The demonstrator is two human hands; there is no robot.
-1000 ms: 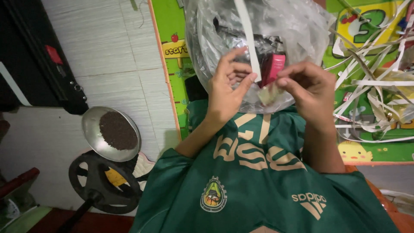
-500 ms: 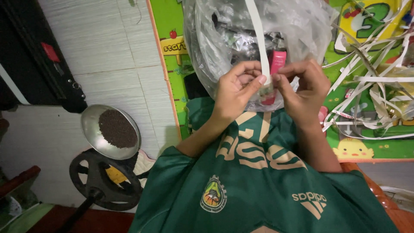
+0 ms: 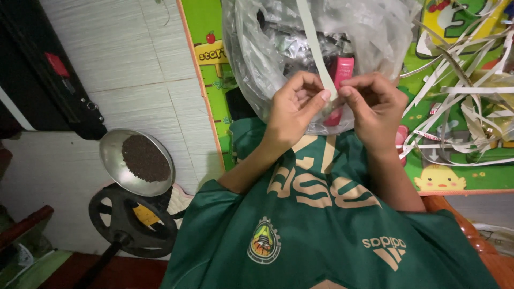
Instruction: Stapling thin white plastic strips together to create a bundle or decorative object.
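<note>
White paper strip (image 3: pixel 317 53) rises in front of the clear plastic bag (image 3: pixel 278 48), pinched at its lower end between the fingers of left hand (image 3: pixel 292 109) and right hand (image 3: pixel 375 104), both closed tight on it.

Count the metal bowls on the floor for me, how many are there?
1. The metal bowl sits on the floor at the left, filled with dark grains, just above a black wheel-shaped thing. Others may be hidden behind the clear plastic bag.

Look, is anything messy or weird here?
Yes. A tangle of white paper strips lies strewn over the green play mat, right of the clear plastic bag. Both the left hand and right hand pinch one strip.
</note>
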